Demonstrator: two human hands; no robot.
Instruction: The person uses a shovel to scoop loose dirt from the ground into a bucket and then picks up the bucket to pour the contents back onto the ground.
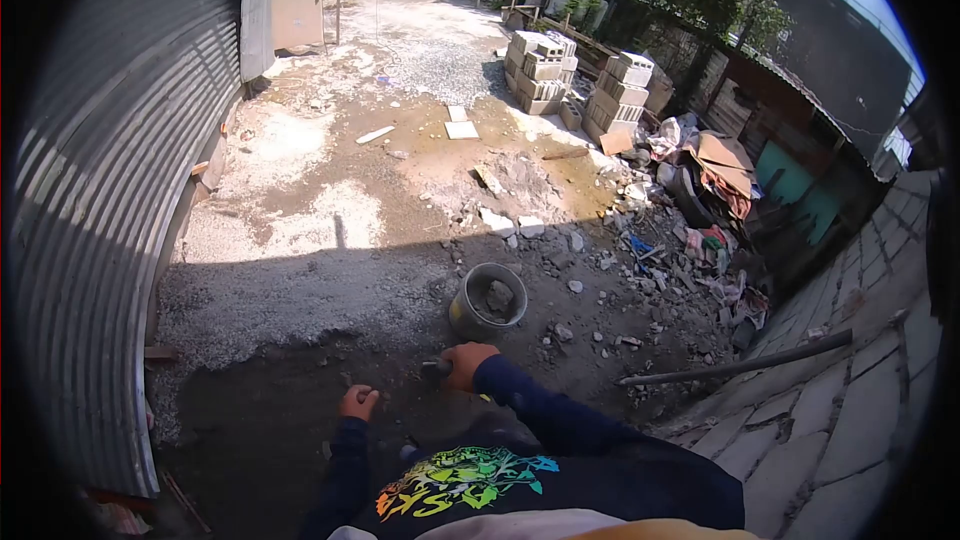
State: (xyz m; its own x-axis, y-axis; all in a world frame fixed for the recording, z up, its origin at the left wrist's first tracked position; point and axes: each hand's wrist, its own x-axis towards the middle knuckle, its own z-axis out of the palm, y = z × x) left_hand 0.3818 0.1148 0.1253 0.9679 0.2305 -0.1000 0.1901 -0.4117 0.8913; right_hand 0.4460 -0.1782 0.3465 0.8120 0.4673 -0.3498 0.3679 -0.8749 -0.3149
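My right hand [470, 365] is closed around a small dark grey object [436, 369], which could be a stone or part of a tool; its kind does not show clearly. Just beyond that hand stands a round bucket [458, 315], upright, with a grey lump [499, 295] inside. Lower and to the left, my left hand [358, 402] is held over dark, damp ground with its fingers curled. Whatever it may grip is too small to make out.
A corrugated metal wall [90, 220] runs along the left, a block wall [850, 420] along the right. A pole [740, 365] leans there. Rubble and rubbish [700, 270] lie at right, below stacked concrete blocks [540, 70]. Gravel [300, 295] covers the ground ahead.
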